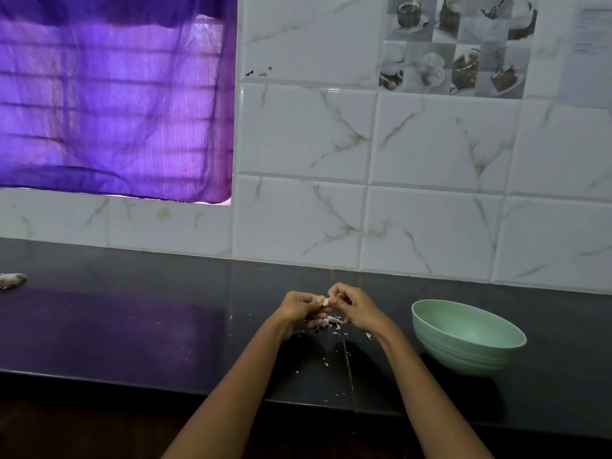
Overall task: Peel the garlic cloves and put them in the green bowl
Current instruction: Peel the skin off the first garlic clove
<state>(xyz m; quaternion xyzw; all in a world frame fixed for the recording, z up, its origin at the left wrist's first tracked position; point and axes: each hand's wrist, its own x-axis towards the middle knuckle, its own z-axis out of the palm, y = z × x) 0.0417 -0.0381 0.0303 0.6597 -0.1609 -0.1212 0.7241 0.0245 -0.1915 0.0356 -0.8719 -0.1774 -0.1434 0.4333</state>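
Pale garlic clove (325, 302) is being pinched between left hand (298, 308) and right hand (356, 309), near the green bowl (467, 337) on the counter (132, 326).

Dark, glossy stone desk (132, 326) running along a wall of white marble-veined ceramic tiles (430, 144). Sheer purple curtain (112, 94) over a barred window above the desk's far left stretch, its colour reflected in the desk surface. Grey-and-white decorative tile panel printed with cups and desserts (457, 44) high on the wall toward the right. Small pale crumpled object (11, 280), unidentifiable, at the desk's left edge.
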